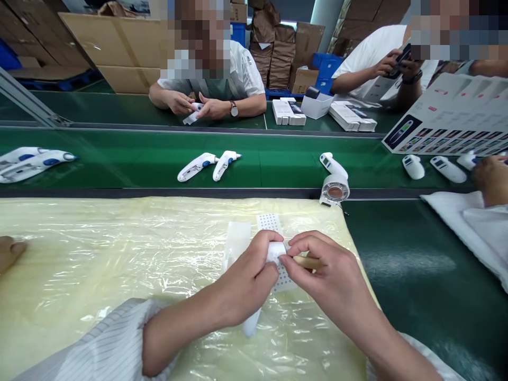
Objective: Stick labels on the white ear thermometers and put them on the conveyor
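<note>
My left hand (246,283) is closed around a white handheld thermometer (275,251). Its rounded head shows between thumb and fingers, and its other end sticks out below the palm. At the thermometer's head, my right hand (333,270) pinches a beige stick-like tool (307,262); the fingertips hide its working end. Beneath both hands lies a white sheet with rows of small dark dots (269,222). Left of it is a pale blank strip (238,238), partly covered by my left hand.
Yellowish plastic film (119,238) covers the bench. Beyond it, a green conveyor belt (278,169) carries several white thermometer housings (194,166). A round white device (334,189) stands at the belt's near edge. Co-workers' hands (214,107) work opposite; another person's hand (10,253) shows at left.
</note>
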`<state>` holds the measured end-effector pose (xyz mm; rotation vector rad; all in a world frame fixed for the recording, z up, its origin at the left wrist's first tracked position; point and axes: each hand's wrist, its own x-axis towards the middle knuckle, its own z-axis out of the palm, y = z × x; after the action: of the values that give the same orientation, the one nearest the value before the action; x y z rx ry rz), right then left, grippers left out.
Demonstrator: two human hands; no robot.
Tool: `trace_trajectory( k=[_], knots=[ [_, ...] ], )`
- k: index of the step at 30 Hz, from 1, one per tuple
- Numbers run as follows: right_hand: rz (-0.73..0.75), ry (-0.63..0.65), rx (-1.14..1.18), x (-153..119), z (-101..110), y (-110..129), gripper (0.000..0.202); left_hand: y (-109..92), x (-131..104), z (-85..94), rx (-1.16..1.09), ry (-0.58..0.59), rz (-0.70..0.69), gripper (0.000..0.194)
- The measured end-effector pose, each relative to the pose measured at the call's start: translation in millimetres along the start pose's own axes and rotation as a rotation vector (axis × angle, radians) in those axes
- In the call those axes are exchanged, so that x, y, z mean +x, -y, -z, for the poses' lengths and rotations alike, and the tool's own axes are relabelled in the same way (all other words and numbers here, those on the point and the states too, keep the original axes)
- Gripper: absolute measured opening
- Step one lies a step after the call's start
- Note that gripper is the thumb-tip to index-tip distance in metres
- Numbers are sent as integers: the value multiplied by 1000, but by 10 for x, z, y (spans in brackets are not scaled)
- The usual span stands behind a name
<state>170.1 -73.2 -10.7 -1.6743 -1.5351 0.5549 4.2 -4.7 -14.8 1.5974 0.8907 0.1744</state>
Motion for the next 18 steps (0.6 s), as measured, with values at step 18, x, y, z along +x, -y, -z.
trace_trajectory(
  k=[18],
  knots=[
    [102,-147,-38,-76,252,-121,13,-50,114,425,-14,-231,-61,21]
  ],
)
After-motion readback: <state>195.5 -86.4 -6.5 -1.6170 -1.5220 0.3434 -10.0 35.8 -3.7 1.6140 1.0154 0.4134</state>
